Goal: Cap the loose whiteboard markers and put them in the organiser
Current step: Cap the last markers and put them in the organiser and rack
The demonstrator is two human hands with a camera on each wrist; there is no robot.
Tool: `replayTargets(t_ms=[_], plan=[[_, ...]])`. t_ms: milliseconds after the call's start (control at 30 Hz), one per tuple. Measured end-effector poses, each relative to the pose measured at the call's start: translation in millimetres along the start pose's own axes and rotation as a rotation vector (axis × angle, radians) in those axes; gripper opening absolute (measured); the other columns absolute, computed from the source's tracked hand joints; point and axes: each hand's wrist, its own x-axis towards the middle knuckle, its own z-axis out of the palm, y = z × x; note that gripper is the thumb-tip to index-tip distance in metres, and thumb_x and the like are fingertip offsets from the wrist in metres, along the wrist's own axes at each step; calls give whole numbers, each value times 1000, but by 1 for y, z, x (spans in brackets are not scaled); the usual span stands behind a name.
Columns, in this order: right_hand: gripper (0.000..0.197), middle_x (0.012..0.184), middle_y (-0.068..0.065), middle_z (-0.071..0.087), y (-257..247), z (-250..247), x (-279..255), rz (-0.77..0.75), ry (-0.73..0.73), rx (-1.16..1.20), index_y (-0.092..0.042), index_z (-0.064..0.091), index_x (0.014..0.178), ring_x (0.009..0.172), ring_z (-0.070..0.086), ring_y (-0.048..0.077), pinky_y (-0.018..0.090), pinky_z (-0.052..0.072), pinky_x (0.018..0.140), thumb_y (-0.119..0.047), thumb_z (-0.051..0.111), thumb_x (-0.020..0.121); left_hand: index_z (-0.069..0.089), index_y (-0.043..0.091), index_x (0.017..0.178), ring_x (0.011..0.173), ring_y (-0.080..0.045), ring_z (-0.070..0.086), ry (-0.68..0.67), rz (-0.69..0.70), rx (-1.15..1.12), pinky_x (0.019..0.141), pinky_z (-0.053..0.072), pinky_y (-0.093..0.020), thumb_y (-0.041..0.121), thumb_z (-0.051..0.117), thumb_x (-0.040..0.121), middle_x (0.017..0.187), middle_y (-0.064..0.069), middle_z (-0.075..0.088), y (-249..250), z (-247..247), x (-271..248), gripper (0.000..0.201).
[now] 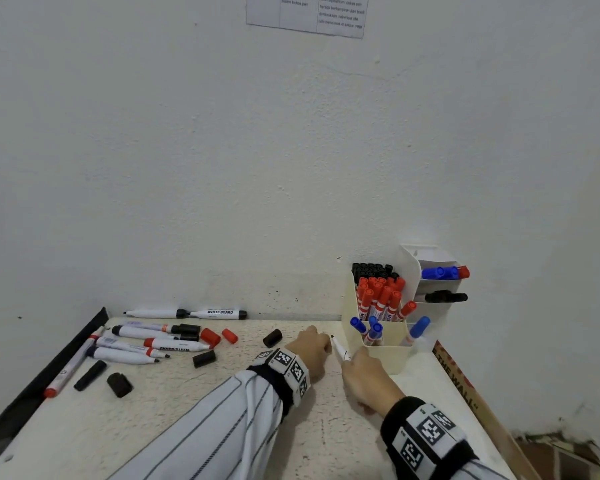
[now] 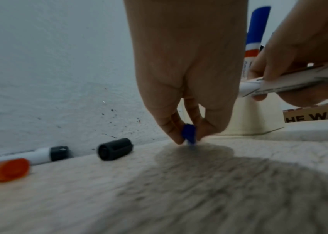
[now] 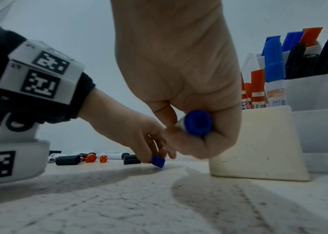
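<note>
Landmark: the cream organiser (image 1: 378, 344) stands at the far right of the table (image 1: 291, 427), against the wall (image 1: 222, 168); every place below is read off it.
Left hand: the left hand (image 1: 310, 348) is down at the table top just left of the organiser, fingertips (image 2: 174, 134) pinching a small blue cap (image 2: 188, 133) that touches or nearly touches the surface.
Right hand: the right hand (image 1: 368, 379) sits in front of the organiser, fingers curled round an uncapped marker (image 1: 340, 349), blue end plug (image 3: 198, 123) facing the wrist camera.
Held marker: white barrel, bare tip pointing away and to the left, close to the left hand, tilted up off the table.
Organiser contents: black-capped markers (image 1: 373, 270) at the back, red-capped ones (image 1: 380, 296) in the middle, blue-capped ones (image 1: 371, 329) in the front pockets, a few more lying in the side shelves.
Nearest loose cap: a black cap (image 1: 272, 338) lies on the table left of the left hand, further from the organiser.
Red caps: two red caps (image 1: 219, 336) lie further left again.
Loose pile: well left of the organiser, several uncapped markers (image 1: 142, 342) lie in a heap with black caps (image 1: 120, 384) scattered nearby.
By the wall: two black markers (image 1: 187, 313) lie end to end along the wall's foot, far left of the organiser.
Right edge: a brown strip with printed lettering (image 1: 465, 386) runs beside the organiser.
</note>
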Motion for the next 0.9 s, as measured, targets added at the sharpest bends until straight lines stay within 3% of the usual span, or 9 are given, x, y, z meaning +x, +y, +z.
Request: replayTargets(t_ms=[100,200,300,467,600,733,833,900], plan=[[31,104,8,51,-2,0,-7,-70,-4,-61,-6,41,118,89,49,20,29,42,73,-28,31,100,54,16,114,100,-20,55,100,-35,-125,90,47,-27,6,57,84,118,-3,45,-11,-7,-13,32],[29,101,7,57,-3,4,-11,-148,21,-145,-11,44,105,90,53,21,35,43,82,-35,29,100,63,15,101,97,-19,58,206,-77,-330,90,47,-24,7,54,85,107,-5,61,-26,-17,-25,19],[25,91,3,56,-9,10,-16,-187,29,-182,-14,43,97,84,54,21,34,44,76,-35,30,100,64,6,107,102,-20,59,256,-116,-493,88,43,-20,0,44,91,111,-8,64,-40,-26,-42,26],[16,78,-1,54,-23,25,-31,-297,-8,-150,-23,42,89,68,51,17,31,39,61,-35,36,97,61,8,106,66,-5,56,270,-157,-674,60,45,-10,4,38,97,93,-3,61,-60,-34,-70,25],[13,78,-2,56,-35,37,-43,-364,-23,-164,-27,43,89,67,50,16,30,38,59,-37,39,95,61,9,102,62,-5,58,190,-180,-724,62,51,-13,3,37,97,77,2,59,-72,-39,-95,25],[9,72,-8,53,-45,49,-52,-473,-8,-243,-31,43,87,68,49,12,32,37,68,-37,44,94,61,2,109,50,-1,56,158,-186,-670,50,47,-11,10,39,98,70,2,59,-81,-43,-121,26],[12,72,-12,50,-53,52,-59,-553,25,-241,-35,42,83,71,48,10,30,33,74,-37,50,92,64,6,100,40,-3,48,164,-192,-657,42,39,-15,16,36,99,64,2,57,-85,-42,-137,29],[9,76,-12,51,-58,53,-62,-599,-9,-241,-33,44,89,75,49,12,31,35,74,-37,51,92,64,9,90,45,-7,45,193,-227,-599,46,36,-18,25,33,100,60,2,53,-85,-43,-145,36]])
